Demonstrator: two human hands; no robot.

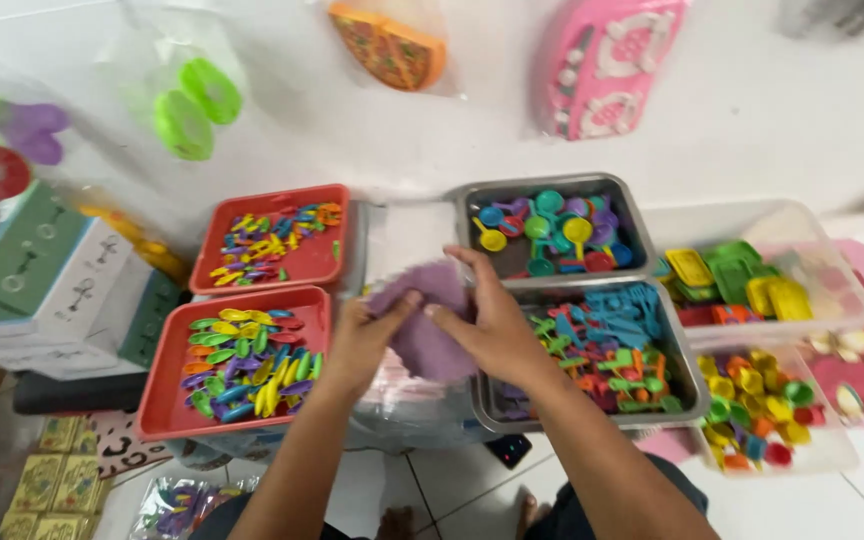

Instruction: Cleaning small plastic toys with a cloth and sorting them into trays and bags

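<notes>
Since the purple plastic piece [430, 320], pinched between your left hand [364, 340] and right hand [492, 325] above the trays, looks light, thin and bendy, grip its edges gently.

I see both bare forearms reaching up from the bottom edge and converging mid-frame. My left hand [364, 335] is curled, thumb raised and pinching. My right hand [489, 322] lies just beside it, palm down, fingers bent and closed, thumb pointing toward the left.
</notes>
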